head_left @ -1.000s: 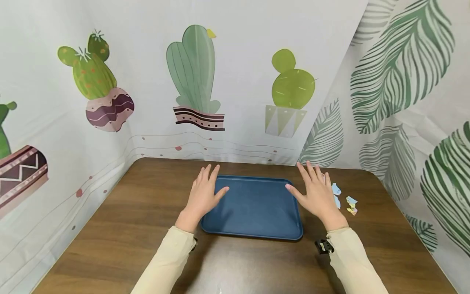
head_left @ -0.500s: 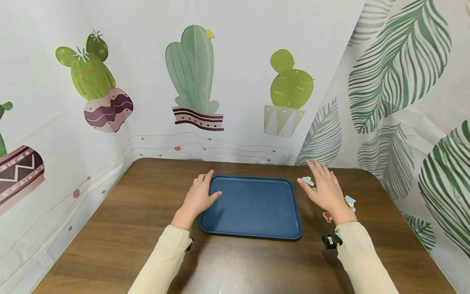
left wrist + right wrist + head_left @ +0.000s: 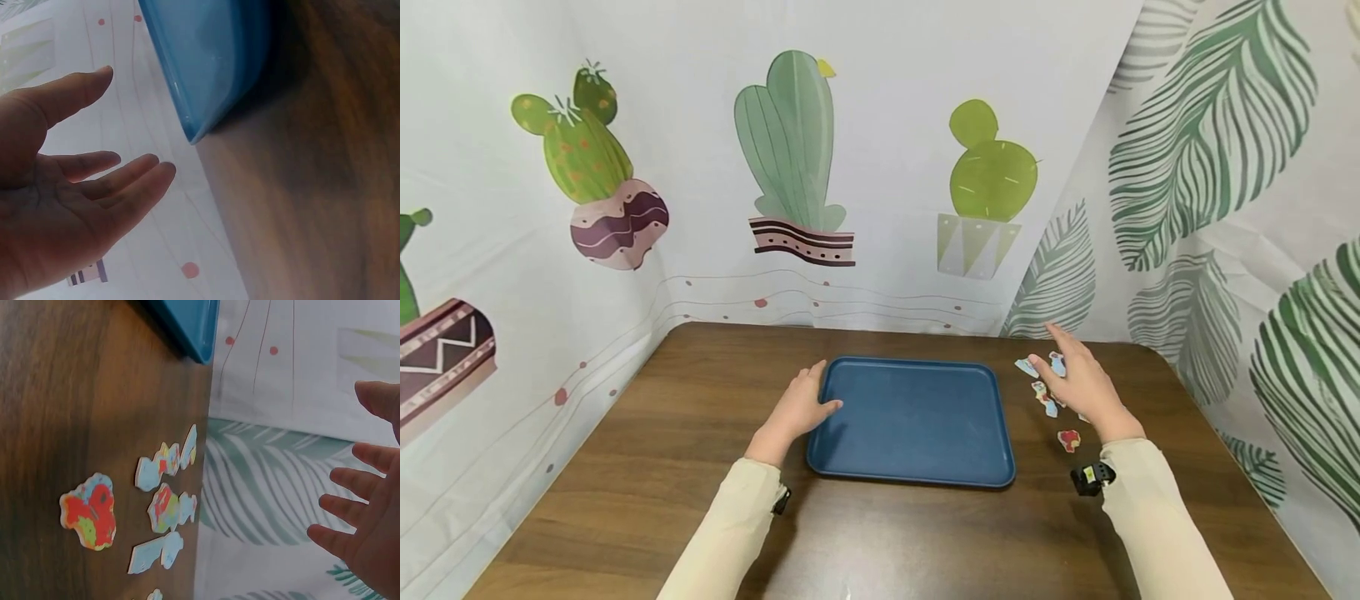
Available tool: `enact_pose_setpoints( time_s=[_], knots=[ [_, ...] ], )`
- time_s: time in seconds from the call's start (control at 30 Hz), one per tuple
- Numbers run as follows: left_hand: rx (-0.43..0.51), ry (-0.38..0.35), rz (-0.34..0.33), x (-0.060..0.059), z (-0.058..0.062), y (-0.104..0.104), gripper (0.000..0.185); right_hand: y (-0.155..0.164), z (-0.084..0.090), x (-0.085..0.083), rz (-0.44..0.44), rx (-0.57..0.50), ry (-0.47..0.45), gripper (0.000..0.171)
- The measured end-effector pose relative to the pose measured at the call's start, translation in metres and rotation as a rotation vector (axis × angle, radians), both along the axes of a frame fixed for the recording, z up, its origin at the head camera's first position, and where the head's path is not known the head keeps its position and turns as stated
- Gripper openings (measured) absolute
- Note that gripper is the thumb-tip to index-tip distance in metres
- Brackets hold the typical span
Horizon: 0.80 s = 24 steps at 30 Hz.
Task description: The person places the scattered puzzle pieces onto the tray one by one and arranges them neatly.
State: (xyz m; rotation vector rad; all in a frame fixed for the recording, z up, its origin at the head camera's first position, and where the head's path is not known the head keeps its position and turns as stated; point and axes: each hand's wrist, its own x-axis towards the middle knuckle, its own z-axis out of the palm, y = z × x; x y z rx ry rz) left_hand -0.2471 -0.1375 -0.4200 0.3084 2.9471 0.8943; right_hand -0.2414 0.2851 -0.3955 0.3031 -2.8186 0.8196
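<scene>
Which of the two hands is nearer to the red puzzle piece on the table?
The right hand. It hovers open just above the red puzzle piece, right of the blue tray. The left hand rests at the tray's opposite, left edge, with the tray between.

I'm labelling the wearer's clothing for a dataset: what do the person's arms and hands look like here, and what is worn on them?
Both arms wear long, plain cream sleeves ending at the wrists: the left sleeve and the right sleeve. A small black device sits at each cuff; the one at the right wrist shows a yellowish-green spot. The left hand and right hand are bare, with no gloves; no rings or watch show.
</scene>
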Motion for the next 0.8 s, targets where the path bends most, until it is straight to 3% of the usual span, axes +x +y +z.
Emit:
enact_pose_setpoints(
  time_s=[0.4, 0.6, 0.8],
  knots=[
    [0.097, -0.072, 0.027, -0.01, -0.014, -0.011, 0.067, 0.024, -0.004, -0.01, -0.022, -0.103, -0.137, 0.071],
    [0.159, -0.098, 0.05, -0.012, -0.018, -0.016, 0.06, 0.035, -0.01, -0.014, -0.016, -0.225, -0.169, 0.068],
    [0.241, -0.121, 0.073, -0.016, -0.024, -0.021, 0.053, 0.044, -0.018, -0.015, -0.033, -0.33, -0.262, 0.071]
  ],
)
